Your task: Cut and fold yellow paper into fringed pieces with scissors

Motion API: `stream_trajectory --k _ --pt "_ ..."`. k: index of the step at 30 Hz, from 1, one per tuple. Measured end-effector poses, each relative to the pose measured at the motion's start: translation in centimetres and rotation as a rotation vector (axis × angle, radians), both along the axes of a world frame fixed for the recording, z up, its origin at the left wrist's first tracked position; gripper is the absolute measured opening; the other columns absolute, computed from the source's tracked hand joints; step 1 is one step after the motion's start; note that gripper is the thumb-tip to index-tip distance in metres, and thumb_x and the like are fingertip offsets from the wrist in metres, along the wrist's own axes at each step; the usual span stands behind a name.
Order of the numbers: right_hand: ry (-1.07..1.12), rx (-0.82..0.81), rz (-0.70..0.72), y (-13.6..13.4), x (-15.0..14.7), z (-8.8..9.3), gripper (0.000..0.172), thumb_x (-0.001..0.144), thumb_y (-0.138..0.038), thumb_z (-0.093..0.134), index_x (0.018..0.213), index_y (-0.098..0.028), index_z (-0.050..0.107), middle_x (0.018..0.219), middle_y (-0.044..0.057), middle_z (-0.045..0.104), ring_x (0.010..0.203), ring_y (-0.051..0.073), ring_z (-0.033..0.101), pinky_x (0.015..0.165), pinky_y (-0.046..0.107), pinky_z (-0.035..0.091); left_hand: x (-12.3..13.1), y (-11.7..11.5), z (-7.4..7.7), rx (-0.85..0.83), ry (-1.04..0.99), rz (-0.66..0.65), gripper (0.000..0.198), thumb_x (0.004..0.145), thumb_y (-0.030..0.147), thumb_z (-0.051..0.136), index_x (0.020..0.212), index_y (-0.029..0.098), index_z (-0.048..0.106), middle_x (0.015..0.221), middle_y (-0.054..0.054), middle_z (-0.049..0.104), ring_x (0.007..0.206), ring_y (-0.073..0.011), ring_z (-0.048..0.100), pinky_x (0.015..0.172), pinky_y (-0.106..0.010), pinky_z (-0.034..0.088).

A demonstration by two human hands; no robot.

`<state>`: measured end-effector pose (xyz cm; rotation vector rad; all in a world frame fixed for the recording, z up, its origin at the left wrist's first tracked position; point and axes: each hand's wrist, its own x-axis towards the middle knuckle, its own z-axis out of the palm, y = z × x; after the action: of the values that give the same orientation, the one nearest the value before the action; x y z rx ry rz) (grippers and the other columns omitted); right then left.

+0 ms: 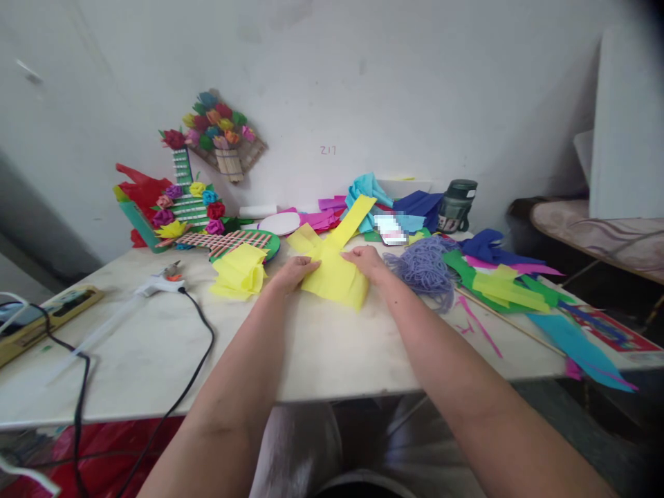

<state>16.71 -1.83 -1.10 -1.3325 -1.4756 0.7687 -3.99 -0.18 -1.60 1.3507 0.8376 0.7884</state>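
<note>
Between my two hands is a piece of yellow crepe paper (336, 280), held a little above the table's middle. My left hand (297, 270) pinches its left edge between thumb and fingers. On the opposite edge, my right hand (367, 261) grips it the same way. A long yellow paper strip (357, 220) slants up behind the held piece, and whether the two are joined I cannot tell. Left of my left hand lies a loose stack of yellow crepe paper (239, 271). A tangled heap of purple yarn (426, 268) sits just right of my right hand.
On the left of the white table (342, 366) lie a glue gun (162, 283) with a black cord and a power strip (57, 315). Paper-flower decorations (197, 207), a dark bottle (456, 205) and a phone (391, 229) stand or lie behind. Coloured paper scraps (511, 287) spread rightward.
</note>
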Motion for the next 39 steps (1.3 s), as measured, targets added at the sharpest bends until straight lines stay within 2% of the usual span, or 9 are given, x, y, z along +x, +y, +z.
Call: stream_trajectory --k 3,6,12,22,26,31,36,39 --pt "-0.02 -0.005 -0.007 -0.1 0.0 0.0 0.032 0.061 -0.048 0.059 0.055 -0.016 0.053 0.05 -0.002 0.052 0.05 0.012 0.048 0.048 0.023 0.036 0.1 0.0 0.0 -0.012 -0.015 -0.006 0.037 0.058 0.04 0.071 0.079 0.011 0.061 0.071 -0.008 0.065 0.061 -0.0161 0.061 0.063 -0.029 0.048" --pt "-0.041 -0.005 -0.002 -0.1 0.0 0.0 0.033 0.062 -0.048 0.058 0.056 -0.017 0.054 0.049 -0.002 0.051 0.05 0.012 0.047 0.048 0.023 0.035 0.3 0.0 0.1 -0.023 -0.038 0.043 0.035 0.057 0.038 0.072 0.074 0.011 0.06 0.07 -0.008 0.065 0.06 -0.0167 0.061 0.064 -0.03 0.048" --pt "-0.08 0.061 0.0 0.1 -0.1 -0.1 0.035 0.062 -0.049 0.057 0.052 -0.016 0.05 0.049 -0.003 0.048 0.049 0.01 0.043 0.047 0.022 0.032 0.5 -0.2 0.4 -0.024 -0.096 0.084 0.035 0.055 0.037 0.073 0.074 0.011 0.059 0.067 -0.007 0.065 0.062 -0.0174 0.062 0.066 -0.031 0.048" --pt "-0.226 0.089 -0.018 0.3 -0.1 -0.3 0.035 0.062 -0.048 0.058 0.05 -0.016 0.049 0.046 -0.005 0.042 0.048 0.008 0.04 0.044 0.02 0.029 0.1 0.0 0.4 0.161 0.158 0.119 0.032 0.062 0.044 0.064 0.069 0.013 0.056 0.061 -0.002 0.06 0.053 -0.0123 0.056 0.05 -0.022 0.041" --pt "-0.177 -0.017 0.04 0.2 0.0 -0.2 0.029 0.058 -0.04 0.063 0.051 -0.016 0.049 0.046 -0.005 0.046 0.047 0.009 0.044 0.045 0.02 0.033 -0.1 0.3 0.4 0.239 0.256 0.169 0.029 0.065 0.042 0.061 0.066 0.014 0.055 0.056 0.0 0.057 0.048 -0.0108 0.051 0.045 -0.021 0.035" --pt "-0.07 -0.217 0.136 -0.6 0.3 0.7 0.022 0.053 -0.029 0.07 0.052 -0.016 0.052 0.05 -0.002 0.055 0.048 0.011 0.051 0.047 0.021 0.039 -0.2 0.3 0.6 0.338 0.335 0.264 0.027 0.064 0.039 0.061 0.059 0.014 0.052 0.049 0.002 0.049 0.046 -0.0098 0.045 0.043 -0.02 0.029" --pt "-0.023 -0.33 0.199 -1.2 1.1 1.6 0.02 0.05 -0.024 0.074 0.055 -0.014 0.057 0.054 0.0 0.06 0.052 0.012 0.055 0.048 0.021 0.041 -0.4 0.5 0.5 0.412 0.389 0.311 0.029 0.065 0.038 0.058 0.053 0.016 0.043 0.045 0.005 0.039 0.043 -0.0069 0.035 0.041 -0.02 0.022" --pt "-0.003 -0.342 0.205 -1.4 1.7 1.7 0.021 0.052 -0.025 0.073 0.062 -0.014 0.059 0.062 0.002 0.064 0.055 0.012 0.056 0.044 0.019 0.04 -0.6 0.7 0.4 0.465 0.445 0.367 0.031 0.066 0.036 0.056 0.05 0.017 0.037 0.045 0.005 0.034 0.043 -0.0066 0.031 0.042 -0.02 0.02"
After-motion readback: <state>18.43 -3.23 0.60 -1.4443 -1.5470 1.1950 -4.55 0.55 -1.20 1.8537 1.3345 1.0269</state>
